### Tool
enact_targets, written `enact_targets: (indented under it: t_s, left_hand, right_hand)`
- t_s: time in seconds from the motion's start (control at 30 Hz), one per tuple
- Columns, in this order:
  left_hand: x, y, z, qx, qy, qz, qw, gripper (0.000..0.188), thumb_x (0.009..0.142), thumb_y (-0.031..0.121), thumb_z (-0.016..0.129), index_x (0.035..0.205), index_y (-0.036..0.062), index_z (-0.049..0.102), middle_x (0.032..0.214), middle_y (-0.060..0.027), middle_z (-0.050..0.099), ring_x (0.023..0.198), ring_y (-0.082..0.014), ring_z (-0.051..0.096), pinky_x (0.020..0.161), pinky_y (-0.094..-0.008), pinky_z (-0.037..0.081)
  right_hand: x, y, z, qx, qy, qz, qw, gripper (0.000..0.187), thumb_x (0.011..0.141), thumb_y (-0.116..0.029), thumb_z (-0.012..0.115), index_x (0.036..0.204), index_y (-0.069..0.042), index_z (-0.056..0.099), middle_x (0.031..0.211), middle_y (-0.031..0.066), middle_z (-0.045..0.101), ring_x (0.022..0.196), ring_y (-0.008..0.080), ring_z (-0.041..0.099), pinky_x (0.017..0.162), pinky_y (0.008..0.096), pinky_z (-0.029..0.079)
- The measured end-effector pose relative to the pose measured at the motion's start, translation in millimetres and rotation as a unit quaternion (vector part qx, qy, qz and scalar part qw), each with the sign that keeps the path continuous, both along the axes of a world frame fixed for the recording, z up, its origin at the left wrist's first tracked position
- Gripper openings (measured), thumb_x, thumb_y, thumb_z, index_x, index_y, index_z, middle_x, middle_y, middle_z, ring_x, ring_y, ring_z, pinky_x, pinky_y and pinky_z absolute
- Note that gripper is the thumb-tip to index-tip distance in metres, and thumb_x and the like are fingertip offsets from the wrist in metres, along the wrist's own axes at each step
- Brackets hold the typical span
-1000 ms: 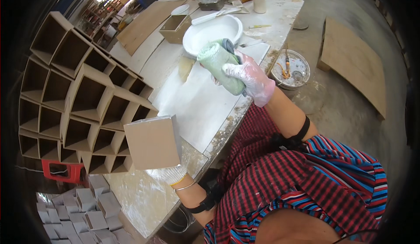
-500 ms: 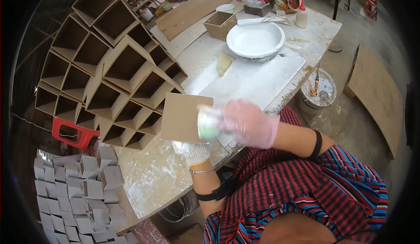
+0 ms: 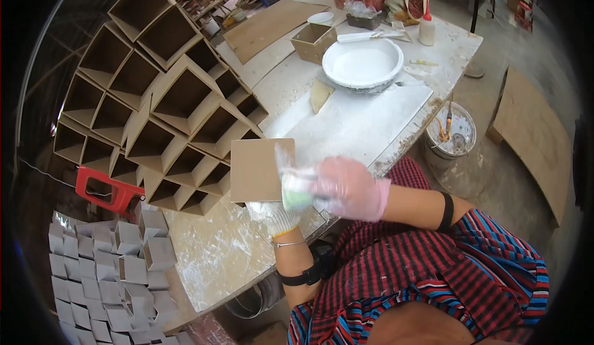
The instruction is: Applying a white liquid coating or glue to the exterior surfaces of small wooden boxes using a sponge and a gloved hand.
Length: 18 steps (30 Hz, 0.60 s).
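A square brown board box (image 3: 258, 170) is held up over the near side of the table, one flat face toward me. My left hand (image 3: 274, 218), in a white knit glove, grips it from below; its fingers are mostly hidden behind the box. My right hand (image 3: 352, 190), in a pink glove with clear film over it, is closed round a white and pale green pad (image 3: 298, 195), blurred by motion. This pad is at the box's right edge. Farther off stands a white basin (image 3: 362, 63) coated with white paint.
Stacked brown boxes (image 3: 158, 104) rise at the left, above a red stool (image 3: 106, 190). Several grey boxes (image 3: 117, 264) fill the lower left. On the table (image 3: 210, 246) are a cream wedge (image 3: 321, 96), an open box (image 3: 313, 42) and a red-capped bottle (image 3: 427, 29). A bucket (image 3: 455, 132) stands right.
My right hand with the pad has shifted slightly down and left along the box's right edge. The box has turned a little and sits slightly lower in view.
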<state>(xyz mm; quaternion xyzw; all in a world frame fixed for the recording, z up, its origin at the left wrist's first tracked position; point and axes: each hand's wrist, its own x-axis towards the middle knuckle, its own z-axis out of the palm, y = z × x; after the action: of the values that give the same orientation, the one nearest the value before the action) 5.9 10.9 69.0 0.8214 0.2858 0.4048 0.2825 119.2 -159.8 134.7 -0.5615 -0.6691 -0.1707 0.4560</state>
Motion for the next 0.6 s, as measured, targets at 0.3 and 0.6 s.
enact_targets:
  t_s: [0.3, 0.6]
  left_hand:
    - [2.0, 5.3, -18.0, 0.115, 0.056, 0.031, 0.991, 0.038, 0.098, 0.031, 0.042, 0.125, 0.005, 0.048, 0.119, -0.0106, 0.055, 0.105, -0.023, 0.055, 0.09, -0.0352, 0.047]
    - [-4.1, 10.4, -44.0, 0.078, -0.019, -0.034, 0.996, 0.04, 0.098, 0.035, 0.041, 0.126, 0.0071, 0.048, 0.123, -0.0102, 0.053, 0.111, -0.0248, 0.053, 0.094, -0.0395, 0.047]
  right_hand:
    - [-0.8, -9.7, -3.8, -0.011, -0.019, 0.005, 1.0, 0.049, 0.072, -0.013, 0.068, 0.12, -0.015, 0.06, 0.093, 0.0075, 0.061, 0.079, 0.0282, 0.061, 0.069, 0.0402, 0.05]
    - [50.4, 22.4, -5.0, 0.058, 0.128, -0.071, 0.988, 0.054, 0.067, 0.004, 0.067, 0.119, -0.008, 0.061, 0.096, 0.0114, 0.062, 0.085, 0.0302, 0.06, 0.076, 0.0356, 0.05]
